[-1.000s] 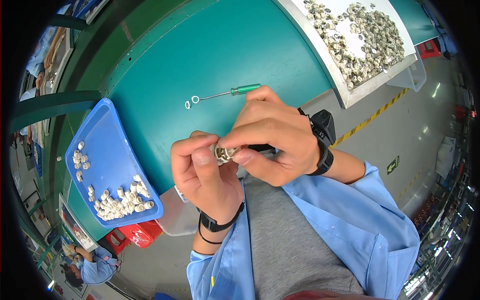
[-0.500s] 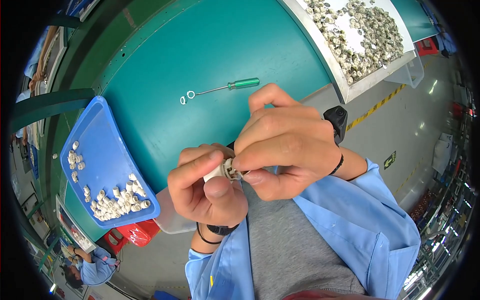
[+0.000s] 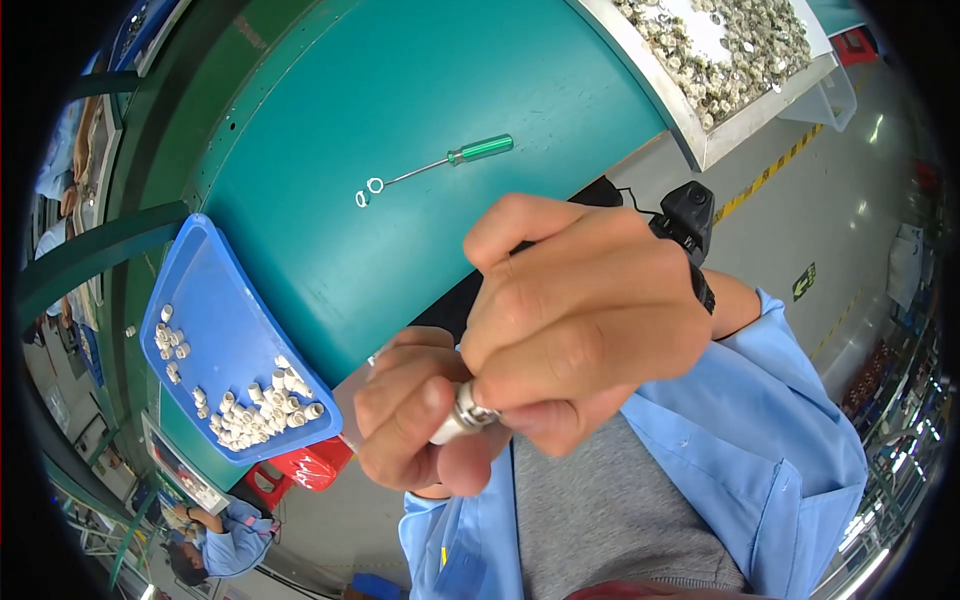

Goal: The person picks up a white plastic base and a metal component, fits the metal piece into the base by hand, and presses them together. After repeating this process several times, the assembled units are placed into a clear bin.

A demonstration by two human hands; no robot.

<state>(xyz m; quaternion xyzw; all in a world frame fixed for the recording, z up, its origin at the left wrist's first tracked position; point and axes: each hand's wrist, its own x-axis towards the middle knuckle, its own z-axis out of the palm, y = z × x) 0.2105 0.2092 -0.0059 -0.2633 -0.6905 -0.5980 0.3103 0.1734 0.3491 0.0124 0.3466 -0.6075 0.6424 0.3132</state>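
My left hand (image 3: 420, 420) and my right hand (image 3: 580, 320) meet close to the camera, both pinching one small silver metal fitting (image 3: 462, 412). The left fingers hold its pale body from below; the right thumb and fingers close over its ringed end. Most of the fitting is hidden by my fingers. A black watch sits on my right wrist (image 3: 690, 225). On the teal table (image 3: 400, 110) beyond lie a green-handled screwdriver (image 3: 455, 158) and two small white rings (image 3: 368, 190) at its tip.
A blue tray (image 3: 230, 340) with several small pale fittings sits at the table's left edge. A grey tray (image 3: 700, 130) heaped with metal parts stands at the upper right. Another person in blue crouches at the lower left (image 3: 215, 530), beside a red stool (image 3: 300, 468).
Both hands have come much nearer to the camera, still together on the fitting. The right hand now covers more of it. Screwdriver, rings and trays lie as before.
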